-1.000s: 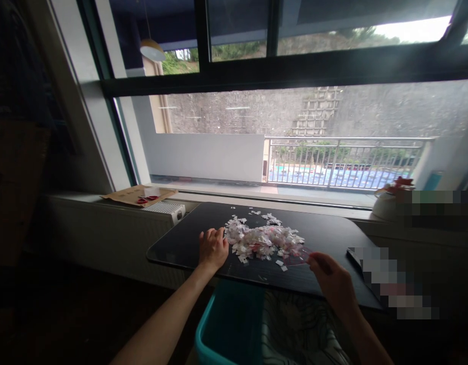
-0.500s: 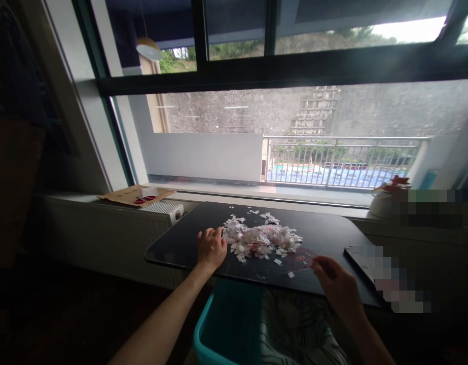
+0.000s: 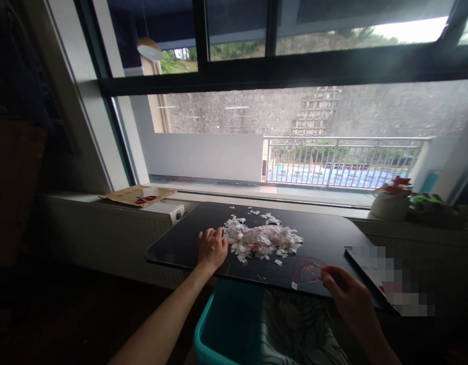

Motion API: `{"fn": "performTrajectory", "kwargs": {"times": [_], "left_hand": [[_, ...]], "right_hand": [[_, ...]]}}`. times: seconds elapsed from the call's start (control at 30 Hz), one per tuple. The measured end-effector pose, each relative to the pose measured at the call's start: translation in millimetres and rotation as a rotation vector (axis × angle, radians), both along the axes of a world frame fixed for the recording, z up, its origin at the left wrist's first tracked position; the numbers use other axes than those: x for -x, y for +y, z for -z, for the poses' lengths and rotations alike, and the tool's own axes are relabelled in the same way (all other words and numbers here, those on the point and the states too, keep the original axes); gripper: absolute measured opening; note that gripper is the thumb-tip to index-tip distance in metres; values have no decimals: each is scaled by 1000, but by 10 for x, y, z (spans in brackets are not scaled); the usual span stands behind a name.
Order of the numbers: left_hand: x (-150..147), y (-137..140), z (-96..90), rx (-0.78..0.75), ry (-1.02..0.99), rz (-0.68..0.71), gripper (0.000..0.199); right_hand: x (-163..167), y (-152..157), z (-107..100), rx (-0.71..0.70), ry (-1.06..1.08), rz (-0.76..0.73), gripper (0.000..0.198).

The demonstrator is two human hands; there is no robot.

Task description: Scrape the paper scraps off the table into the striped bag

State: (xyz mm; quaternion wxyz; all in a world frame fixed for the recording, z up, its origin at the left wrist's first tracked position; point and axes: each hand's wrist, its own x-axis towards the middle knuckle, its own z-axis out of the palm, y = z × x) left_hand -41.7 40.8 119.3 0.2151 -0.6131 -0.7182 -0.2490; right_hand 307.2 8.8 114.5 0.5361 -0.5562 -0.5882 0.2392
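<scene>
My right hand [image 3: 346, 289] pinches the right end of a clear, red-tinted protractor [image 3: 306, 270] low over the front edge of the black table [image 3: 325, 223]. One small white paper scrap [image 3: 294, 286] lies by the protractor's lower left corner, at the table edge. A heap of torn paper scraps [image 3: 262, 238], white with some pink, covers the middle of the table. Against the heap's left side rests my left hand [image 3: 212, 248], palm down with fingers loosely bent and apart, holding nothing visible. Below the front edge stands a turquoise bin [image 3: 205, 324], its inside dark.
A partly blurred flat pad or book [image 3: 365, 266] lies at the table's right. Red-handled scissors [image 3: 145, 199] sit on brown paper [image 3: 121, 194] on the left sill, above a radiator [image 3: 169, 215]. A white pot [image 3: 389, 204] stands on the right sill before the window.
My right hand has drawn the protractor toward me and to the right, away from the heap. A loose scrap has moved with it to the table edge. My left hand stays put.
</scene>
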Motion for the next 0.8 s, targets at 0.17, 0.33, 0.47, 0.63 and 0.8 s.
{"fn": "performTrajectory", "kwargs": {"times": [0.17,0.33,0.47,0.63,0.8], "left_hand": [[-4,-7,-9,4,-7,0,26],[-5,-8,-16,12,-12,7,27],[-6,-5,-16,13,-14,10,28],[-6,-1,-7,6,-11,7,26],[-1,5,1,7,-8,1,26]], "right_hand": [[-10,-41,25,15,73,-13,29],[-3,-75,23,42,34,-7,31],[-7,-79,17,41,41,3,33],[1,-7,102,92,110,-41,34],[-28,0,149,147,230,-100,34]]}}
